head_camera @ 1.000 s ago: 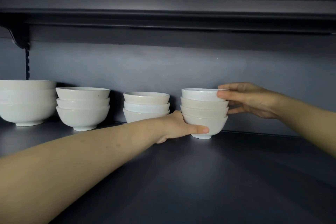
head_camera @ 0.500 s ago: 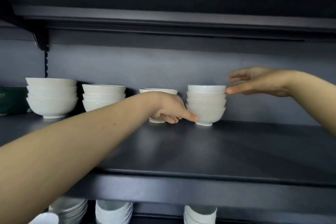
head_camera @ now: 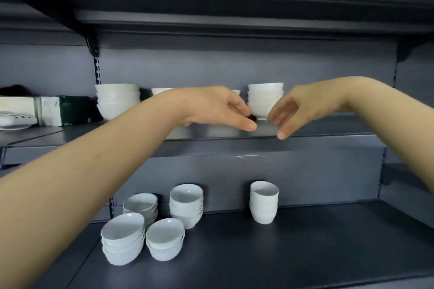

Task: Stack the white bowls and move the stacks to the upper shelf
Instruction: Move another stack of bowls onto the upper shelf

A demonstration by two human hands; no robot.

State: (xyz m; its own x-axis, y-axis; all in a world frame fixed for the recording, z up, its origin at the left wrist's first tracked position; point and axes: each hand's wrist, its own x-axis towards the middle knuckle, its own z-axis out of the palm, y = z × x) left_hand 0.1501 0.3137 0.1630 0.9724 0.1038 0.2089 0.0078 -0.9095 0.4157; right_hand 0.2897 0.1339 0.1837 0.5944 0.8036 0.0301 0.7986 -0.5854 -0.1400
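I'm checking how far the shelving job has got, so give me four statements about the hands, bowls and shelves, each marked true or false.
1. The left hand and right hand hold nothing. True.
2. The lower shelf holds no bowls. False: several white stacks stand on it, among them the rightmost stack.
3. A green and white box lies at the left end of the upper shelf. True.
4. The bowl stack between the hands has toppled. False: it stands upright on the upper shelf.
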